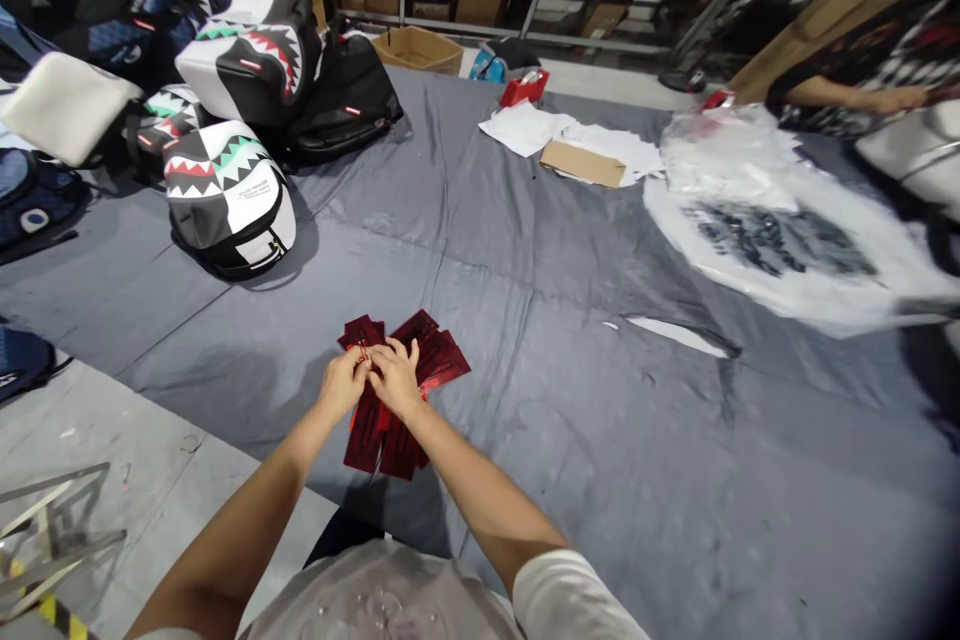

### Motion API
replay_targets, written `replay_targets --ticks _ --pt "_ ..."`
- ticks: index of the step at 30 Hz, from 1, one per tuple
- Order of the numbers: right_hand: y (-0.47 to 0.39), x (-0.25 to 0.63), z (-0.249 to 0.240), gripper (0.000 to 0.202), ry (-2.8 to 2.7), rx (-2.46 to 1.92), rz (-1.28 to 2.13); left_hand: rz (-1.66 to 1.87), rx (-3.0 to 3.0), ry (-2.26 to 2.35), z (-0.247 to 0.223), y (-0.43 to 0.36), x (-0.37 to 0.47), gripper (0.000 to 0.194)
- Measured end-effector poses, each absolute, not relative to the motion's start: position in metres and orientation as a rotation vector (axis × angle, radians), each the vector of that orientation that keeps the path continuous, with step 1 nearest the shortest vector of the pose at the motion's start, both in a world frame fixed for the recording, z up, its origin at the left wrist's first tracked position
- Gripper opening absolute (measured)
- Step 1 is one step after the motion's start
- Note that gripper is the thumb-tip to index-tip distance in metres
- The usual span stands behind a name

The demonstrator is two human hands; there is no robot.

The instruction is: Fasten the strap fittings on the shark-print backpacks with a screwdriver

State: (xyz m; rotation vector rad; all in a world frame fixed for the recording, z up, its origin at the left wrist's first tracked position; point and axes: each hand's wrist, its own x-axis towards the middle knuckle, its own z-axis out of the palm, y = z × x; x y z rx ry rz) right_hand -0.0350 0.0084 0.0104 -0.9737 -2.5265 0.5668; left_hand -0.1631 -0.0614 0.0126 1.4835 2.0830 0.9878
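A fanned bunch of dark red, shiny hang tags (pixel 446 358) lies on the grey cloth in front of me, their strips pointing several ways. My left hand (pixel 343 382) pinches at the middle of the bunch, where a thin reddish bit shows at the fingertips. Close against it, my right hand (pixel 395 376) is bent over the same spot, thumb and fingers drawn together on the tags. Fingers cover the centre of the bunch, so how the tags are joined there is hidden.
Shark-teeth patterned backpacks (pixel 229 195) and a black bag (pixel 349 105) stand at the left. White papers with a cardboard piece (pixel 583 163) lie farther back. Clear plastic bags holding dark items (pixel 780 235) are at the right, near another person's arm (pixel 847 97). The cloth has a tear (pixel 679 335).
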Motion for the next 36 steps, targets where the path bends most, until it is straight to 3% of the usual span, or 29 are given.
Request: replay_targets --ticks 20,27,32,36 --pt "0.004 -0.029 0.004 0.02 -2.537 -1.119 0.45 0.956 1.638 1.951 0.01 -0.056 -0.179 0.012" --pt "-0.02 -0.022 0.01 0.022 -2.506 -1.254 0.558 0.979 1.854 1.683 0.021 -0.064 -0.172 0.013" --pt "-0.016 0.014 0.011 0.027 -2.467 -1.28 0.455 1.029 2.013 1.515 0.015 -0.046 -0.144 0.013" --pt "-0.034 0.064 0.022 0.019 -2.384 -1.427 0.436 1.049 2.128 1.412 0.026 -0.049 -0.096 0.02"
